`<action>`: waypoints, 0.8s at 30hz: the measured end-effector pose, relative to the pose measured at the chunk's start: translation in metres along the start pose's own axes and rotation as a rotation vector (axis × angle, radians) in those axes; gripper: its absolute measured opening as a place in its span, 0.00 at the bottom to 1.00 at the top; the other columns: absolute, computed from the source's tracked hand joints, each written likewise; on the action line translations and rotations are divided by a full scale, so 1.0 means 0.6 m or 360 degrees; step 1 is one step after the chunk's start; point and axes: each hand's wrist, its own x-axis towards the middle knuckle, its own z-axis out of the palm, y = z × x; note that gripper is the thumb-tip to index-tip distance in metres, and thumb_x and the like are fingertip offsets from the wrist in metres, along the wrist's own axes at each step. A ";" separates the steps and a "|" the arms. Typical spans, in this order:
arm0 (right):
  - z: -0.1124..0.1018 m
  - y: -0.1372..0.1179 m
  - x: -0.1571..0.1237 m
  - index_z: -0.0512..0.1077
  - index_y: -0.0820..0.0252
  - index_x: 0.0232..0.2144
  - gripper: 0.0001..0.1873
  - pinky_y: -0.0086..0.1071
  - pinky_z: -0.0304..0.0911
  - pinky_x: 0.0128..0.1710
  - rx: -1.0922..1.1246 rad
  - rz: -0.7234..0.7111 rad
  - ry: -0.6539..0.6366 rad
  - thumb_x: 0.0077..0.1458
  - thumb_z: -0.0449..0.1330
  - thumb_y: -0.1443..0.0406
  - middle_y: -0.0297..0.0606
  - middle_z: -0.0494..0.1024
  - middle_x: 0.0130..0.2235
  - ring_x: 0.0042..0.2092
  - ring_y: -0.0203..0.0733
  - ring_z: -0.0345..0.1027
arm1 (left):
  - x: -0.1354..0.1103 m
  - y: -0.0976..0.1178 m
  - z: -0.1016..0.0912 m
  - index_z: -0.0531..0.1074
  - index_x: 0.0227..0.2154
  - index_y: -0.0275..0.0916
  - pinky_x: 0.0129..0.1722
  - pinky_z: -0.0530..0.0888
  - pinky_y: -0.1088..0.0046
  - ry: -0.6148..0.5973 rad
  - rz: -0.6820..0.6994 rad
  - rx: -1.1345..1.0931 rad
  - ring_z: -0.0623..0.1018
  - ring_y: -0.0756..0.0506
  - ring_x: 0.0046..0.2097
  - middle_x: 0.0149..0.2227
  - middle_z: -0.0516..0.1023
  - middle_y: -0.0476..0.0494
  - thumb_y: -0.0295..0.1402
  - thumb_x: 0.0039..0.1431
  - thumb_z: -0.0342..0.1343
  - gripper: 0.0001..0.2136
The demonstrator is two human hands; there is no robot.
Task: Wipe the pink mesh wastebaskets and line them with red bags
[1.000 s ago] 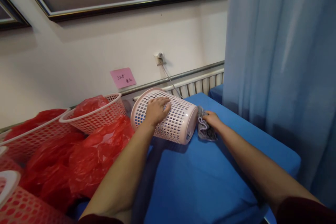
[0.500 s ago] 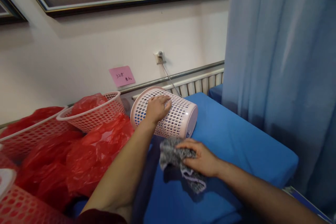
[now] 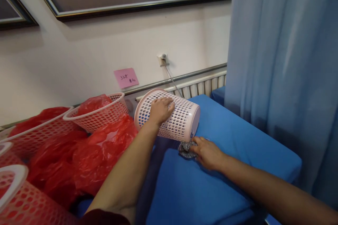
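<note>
Head view, one worker, bare hands. A pale pink lattice basket (image 3: 177,121) lies on its side on a blue-covered surface (image 3: 237,151), its mouth to the left, its base to the right. Left hand (image 3: 161,110): laid over the basket's upper side, fingers spread on the lattice, not clenched. Right hand (image 3: 208,152): fingers closed on a bunched grey cloth (image 3: 186,150), which sits low at the near edge of the base. Whether the cloth bears on the basket or only on the surface: cannot tell.

Step in hand (judged): wiping round the base, left hand as steady. The next move would call for firm left-hand pressure, since a round basket could roll, and for the cloth bunched between fingertips and plastic along the base edge.

Counts:
- Hands: 2.
- Grey cloth: 1.
- Baskets: 5 visible. One lies under the left hand; four more baskets (image 3: 116,107) are at the left, three of them cut off by the view's edge.
- Red plastic bags (image 3: 102,158): several, overlapping; exact number not readable.
- Pink note (image 3: 126,78): 1, on the wall.
- Wall socket (image 3: 163,60): 1, with plug and cord.
- Picture frames (image 3: 142,7): 2, both partly visible.
</note>
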 end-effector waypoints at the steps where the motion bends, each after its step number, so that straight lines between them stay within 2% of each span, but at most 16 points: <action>1: 0.000 0.008 -0.002 0.78 0.55 0.43 0.16 0.39 0.71 0.44 0.0043 0.0008 0.0029 0.51 0.63 0.71 0.44 0.76 0.50 0.46 0.48 0.71 | -0.001 0.001 0.000 0.79 0.52 0.43 0.64 0.63 0.54 0.0003 -0.0005 0.0002 0.75 0.39 0.62 0.58 0.80 0.42 0.39 0.69 0.48 0.17; 3: -0.005 0.024 -0.003 0.77 0.55 0.46 0.19 0.40 0.71 0.47 0.0135 -0.0135 0.0187 0.51 0.63 0.71 0.45 0.74 0.52 0.49 0.49 0.71 | -0.003 0.002 0.001 0.79 0.52 0.43 0.64 0.63 0.54 0.0006 -0.0012 0.0004 0.75 0.39 0.61 0.58 0.80 0.43 0.39 0.69 0.49 0.17; 5: -0.007 0.035 0.004 0.74 0.53 0.54 0.24 0.42 0.69 0.53 0.0228 -0.0298 0.0501 0.54 0.61 0.69 0.46 0.70 0.57 0.55 0.50 0.68 | -0.004 0.003 0.001 0.79 0.52 0.44 0.64 0.63 0.54 0.0004 -0.0015 0.0001 0.75 0.39 0.61 0.58 0.80 0.44 0.39 0.69 0.49 0.17; 6: -0.006 0.038 0.011 0.72 0.53 0.57 0.25 0.43 0.68 0.56 0.0286 -0.0296 0.0691 0.56 0.60 0.69 0.46 0.67 0.60 0.58 0.50 0.67 | -0.004 0.003 0.001 0.79 0.52 0.44 0.64 0.63 0.55 0.0003 -0.0018 0.0000 0.75 0.40 0.61 0.58 0.80 0.44 0.39 0.69 0.49 0.17; 8: 0.002 0.044 0.033 0.68 0.54 0.60 0.27 0.46 0.64 0.61 0.0443 -0.0078 0.1025 0.58 0.57 0.68 0.48 0.65 0.61 0.62 0.51 0.64 | -0.004 0.002 0.001 0.79 0.52 0.44 0.64 0.63 0.55 0.0002 -0.0028 -0.0002 0.75 0.39 0.61 0.58 0.80 0.44 0.39 0.68 0.49 0.17; 10: 0.019 0.054 0.060 0.67 0.57 0.61 0.27 0.48 0.61 0.64 0.0683 0.0319 0.1184 0.58 0.56 0.67 0.50 0.67 0.60 0.62 0.51 0.63 | -0.004 0.001 0.001 0.79 0.51 0.44 0.63 0.63 0.54 0.0001 -0.0038 -0.0003 0.75 0.39 0.61 0.58 0.80 0.44 0.38 0.68 0.49 0.17; 13: 0.047 0.084 0.091 0.70 0.59 0.57 0.26 0.47 0.63 0.62 0.1055 0.0969 0.1101 0.55 0.57 0.64 0.47 0.75 0.54 0.58 0.50 0.69 | -0.005 0.000 0.001 0.79 0.51 0.44 0.63 0.64 0.54 -0.0004 -0.0045 -0.0006 0.75 0.40 0.61 0.57 0.80 0.44 0.39 0.68 0.49 0.17; 15: 0.060 0.108 0.097 0.76 0.57 0.49 0.21 0.45 0.68 0.56 0.1177 0.1218 0.0964 0.51 0.59 0.64 0.42 0.81 0.45 0.50 0.50 0.74 | -0.007 0.000 0.000 0.79 0.52 0.44 0.63 0.64 0.54 -0.0001 -0.0050 -0.0005 0.75 0.39 0.61 0.58 0.80 0.44 0.39 0.68 0.49 0.17; 17: 0.063 0.129 0.094 0.79 0.57 0.37 0.13 0.43 0.73 0.47 0.1229 0.1268 0.0838 0.46 0.62 0.64 0.38 0.82 0.32 0.39 0.49 0.77 | -0.009 0.000 0.000 0.79 0.52 0.44 0.64 0.64 0.55 0.0006 -0.0058 -0.0004 0.75 0.39 0.62 0.58 0.80 0.44 0.39 0.69 0.49 0.17; 19: 0.056 0.145 0.091 0.78 0.57 0.29 0.07 0.39 0.74 0.38 0.1284 0.1284 0.0746 0.43 0.64 0.65 0.36 0.79 0.24 0.31 0.48 0.76 | -0.012 -0.001 0.001 0.79 0.52 0.44 0.64 0.64 0.55 0.0010 -0.0060 -0.0006 0.75 0.40 0.62 0.58 0.80 0.44 0.39 0.69 0.49 0.17; 21: 0.043 0.156 0.093 0.78 0.58 0.31 0.09 0.38 0.73 0.36 0.1314 0.1289 0.0751 0.46 0.62 0.63 0.37 0.81 0.26 0.31 0.47 0.76 | -0.013 -0.002 0.002 0.79 0.53 0.44 0.64 0.64 0.55 0.0011 -0.0060 -0.0007 0.75 0.40 0.62 0.58 0.80 0.44 0.39 0.69 0.49 0.18; 24: 0.026 0.156 0.104 0.77 0.58 0.45 0.19 0.39 0.73 0.45 0.1286 0.1262 0.0874 0.51 0.57 0.60 0.40 0.84 0.40 0.42 0.47 0.78 | -0.012 -0.004 0.005 0.78 0.54 0.44 0.64 0.63 0.55 0.0014 -0.0059 -0.0005 0.74 0.39 0.62 0.59 0.79 0.44 0.40 0.69 0.48 0.18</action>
